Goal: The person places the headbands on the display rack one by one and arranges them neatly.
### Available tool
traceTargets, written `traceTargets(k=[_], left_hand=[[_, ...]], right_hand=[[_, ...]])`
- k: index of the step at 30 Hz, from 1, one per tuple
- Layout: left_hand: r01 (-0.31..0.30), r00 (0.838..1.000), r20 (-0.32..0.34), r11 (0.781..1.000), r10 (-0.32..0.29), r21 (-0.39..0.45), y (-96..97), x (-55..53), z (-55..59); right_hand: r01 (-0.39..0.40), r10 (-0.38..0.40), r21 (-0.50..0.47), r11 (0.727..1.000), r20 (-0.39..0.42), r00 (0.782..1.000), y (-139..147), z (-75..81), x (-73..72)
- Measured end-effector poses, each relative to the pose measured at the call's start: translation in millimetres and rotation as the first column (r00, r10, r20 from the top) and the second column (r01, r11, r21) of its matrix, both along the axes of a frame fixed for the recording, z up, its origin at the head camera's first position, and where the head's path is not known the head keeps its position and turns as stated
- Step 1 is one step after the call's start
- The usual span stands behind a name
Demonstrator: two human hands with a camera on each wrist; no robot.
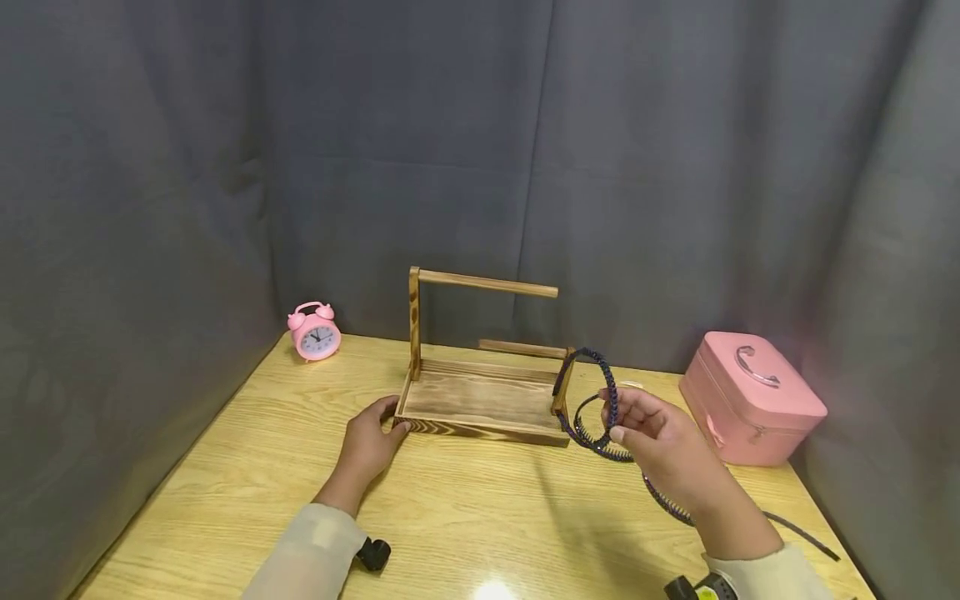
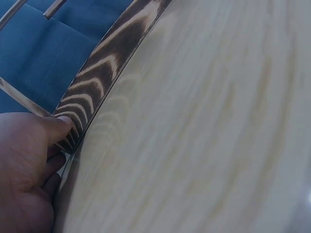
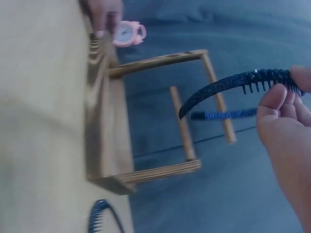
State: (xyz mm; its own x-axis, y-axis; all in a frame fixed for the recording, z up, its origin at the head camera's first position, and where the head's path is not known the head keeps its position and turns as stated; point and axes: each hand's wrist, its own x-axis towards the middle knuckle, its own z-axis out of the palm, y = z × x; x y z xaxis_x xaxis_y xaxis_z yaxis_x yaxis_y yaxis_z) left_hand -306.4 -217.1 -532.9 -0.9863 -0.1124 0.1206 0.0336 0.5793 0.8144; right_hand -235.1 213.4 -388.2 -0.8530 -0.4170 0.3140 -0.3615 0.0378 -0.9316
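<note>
On R-wrist cam (not L): headband (image 3: 218,87)

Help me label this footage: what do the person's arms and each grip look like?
The left grip and right grip are ungloved. The left sleeve and right sleeve are pale beige. A small black piece sits by the left one; by the right are a second black piece and a dark item with a yellow-green patch.

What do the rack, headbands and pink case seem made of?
Rack: wood, perhaps scorched; bold dark-and-pale grain shows.
Headbands: probably plastic, judging by stiff-looking comb teeth; dark, sparkly finish.
Pink case: smooth, faintly glossy; faux leather or plastic, I can't tell which.
</note>
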Motion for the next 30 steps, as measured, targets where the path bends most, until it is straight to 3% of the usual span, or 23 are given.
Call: traceTargets(k=[4, 9, 14, 19, 22, 30], left_hand=[[0.002, 1.000, 0.004, 1.000, -0.002, -0.002, -1.3, -0.5, -0.6], [0.002, 1.000, -0.003, 1.000, -0.002, 0.012, -2.3, -0.9, -0.2], [0.000, 1.000, -0.007, 1.000, 0.000, 0.014, -1.7, -1.9, -1.8], [-0.012, 1.000, -0.020, 1.000, 0.012, -0.003, -1.6, -2.3, -5.2], [-0.020, 0.999, -0.026, 1.000, 0.020, -0.006, -0.7, -2.4, -6.7], [-0.028, 0.999, -0.025, 1.000, 0.029, 0.005, -0.2, -1.9, -4.1]], right_hand=[[0.026, -0.027, -0.030, 0.999, -0.027, 0.999, -4.9, 16.4, -16.5], [0.032, -0.035, -0.101, 0.994, -0.025, 0.999, -5.7, 32.1, -50.3], [0.152, -0.152, -0.003, 0.988, 0.023, 0.988, 0.7, 41.6, -83.2], [0.281, -0.288, 0.122, 0.952, 0.048, 0.956, -1.6, 46.4, -106.6], [0.328, -0.337, 0.121, 0.937, 0.061, 0.939, -9.1, 47.0, -118.5], [0.331, -0.335, 0.063, 0.942, 0.069, 0.940, -38.2, 42.4, -139.0]])
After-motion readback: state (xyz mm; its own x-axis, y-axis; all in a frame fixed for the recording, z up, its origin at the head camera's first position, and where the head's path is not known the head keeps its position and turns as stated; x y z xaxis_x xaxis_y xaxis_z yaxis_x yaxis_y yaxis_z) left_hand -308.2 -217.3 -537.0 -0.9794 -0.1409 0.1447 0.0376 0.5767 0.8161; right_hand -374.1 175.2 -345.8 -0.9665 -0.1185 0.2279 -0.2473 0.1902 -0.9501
